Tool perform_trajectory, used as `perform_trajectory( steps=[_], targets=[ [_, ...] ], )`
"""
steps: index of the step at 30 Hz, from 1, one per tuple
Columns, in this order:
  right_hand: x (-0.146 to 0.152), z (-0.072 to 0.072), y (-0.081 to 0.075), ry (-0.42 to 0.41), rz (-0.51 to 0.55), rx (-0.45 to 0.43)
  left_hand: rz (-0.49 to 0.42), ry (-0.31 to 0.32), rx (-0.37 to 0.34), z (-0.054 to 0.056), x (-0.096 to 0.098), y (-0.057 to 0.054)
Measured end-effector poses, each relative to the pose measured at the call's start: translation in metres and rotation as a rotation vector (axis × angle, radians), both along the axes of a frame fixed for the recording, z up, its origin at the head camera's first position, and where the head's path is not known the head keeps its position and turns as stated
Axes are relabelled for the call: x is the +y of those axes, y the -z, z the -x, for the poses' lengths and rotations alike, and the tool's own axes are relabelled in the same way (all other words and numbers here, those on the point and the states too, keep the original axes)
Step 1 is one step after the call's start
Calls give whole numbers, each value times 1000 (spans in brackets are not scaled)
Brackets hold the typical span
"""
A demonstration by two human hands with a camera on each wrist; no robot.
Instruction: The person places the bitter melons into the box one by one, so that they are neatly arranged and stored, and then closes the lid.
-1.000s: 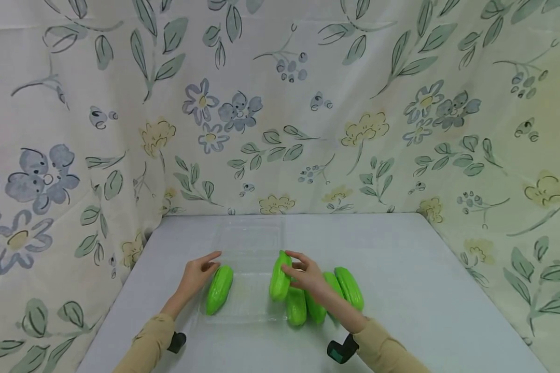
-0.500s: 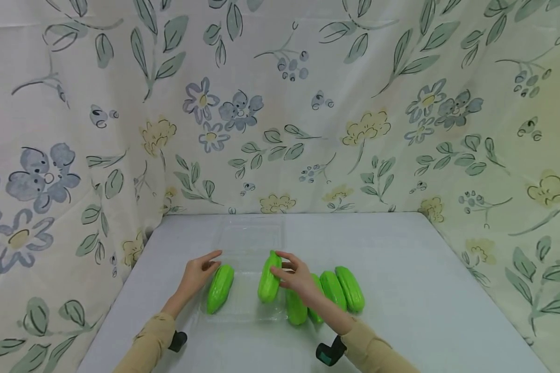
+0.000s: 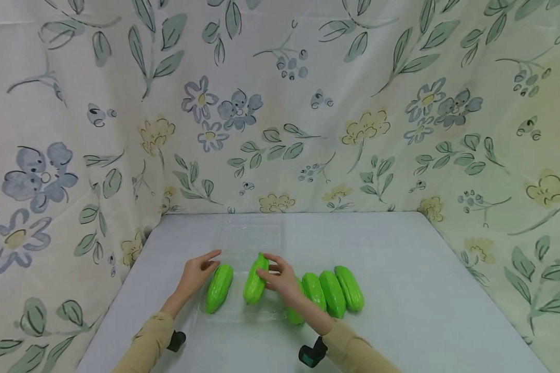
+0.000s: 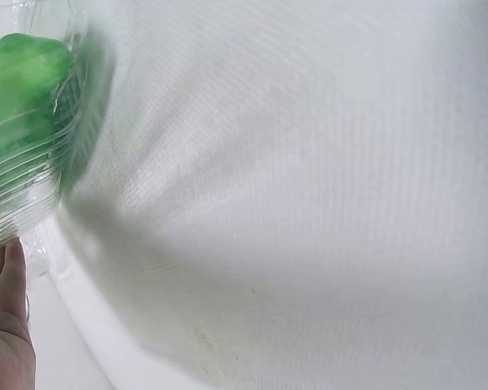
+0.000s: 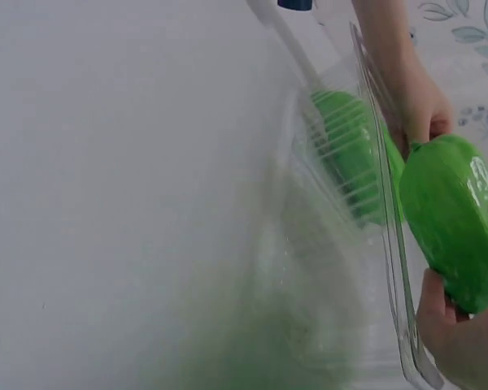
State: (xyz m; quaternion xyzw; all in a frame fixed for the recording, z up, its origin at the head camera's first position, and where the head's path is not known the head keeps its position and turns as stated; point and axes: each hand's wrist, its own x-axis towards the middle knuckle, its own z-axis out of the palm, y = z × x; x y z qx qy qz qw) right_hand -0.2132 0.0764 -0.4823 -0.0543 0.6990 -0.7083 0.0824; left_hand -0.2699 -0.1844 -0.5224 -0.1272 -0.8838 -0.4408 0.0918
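Note:
My right hand [image 3: 280, 280] grips a glossy green, cucumber-shaped vegetable [image 3: 255, 280] over the clear plastic box [image 3: 242, 317]. Its stem end points away from me, and the thumb lies along its right side. A second such vegetable [image 3: 220, 288] lies along the left wall inside the box. At the box's back left corner is my left hand [image 3: 198, 272], its straight fingertips [image 4: 13, 268] against the ribbed wall in the left wrist view. Through that wall shows the green vegetable [image 4: 20, 97]. In the right wrist view the held vegetable [image 5: 451, 215] appears above the box rim.
Several more green vegetables [image 3: 332, 292] lie side by side right of the box, one partly hidden by my right forearm. The box's clear lid [image 3: 249, 235] lies folded back. A floral curtain [image 3: 280, 103] hangs behind the white table [image 3: 424, 311].
My right hand has carried the green vegetable leftward, from the box's right side to over its middle. The left hand has stayed in place.

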Motion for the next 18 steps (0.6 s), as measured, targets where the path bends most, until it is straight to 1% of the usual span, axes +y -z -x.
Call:
perform_trajectory(
  steps=[3, 7, 12, 15, 18],
  targets=[
    [-7, 0, 1, 5, 17, 4, -3, 3, 7, 1, -1, 1],
    [-15, -1, 0, 14, 29, -21, -11, 4, 10, 1, -1, 2],
    [-24, -7, -10, 41, 29, -31, -17, 7, 14, 2, -1, 3],
    [-27, -12, -15, 60, 22, -17, -16, 3, 11, 1, -1, 3],
    [-30, -13, -15, 76, 18, -2, -15, -3, 6, 0, -1, 2]
  ],
)
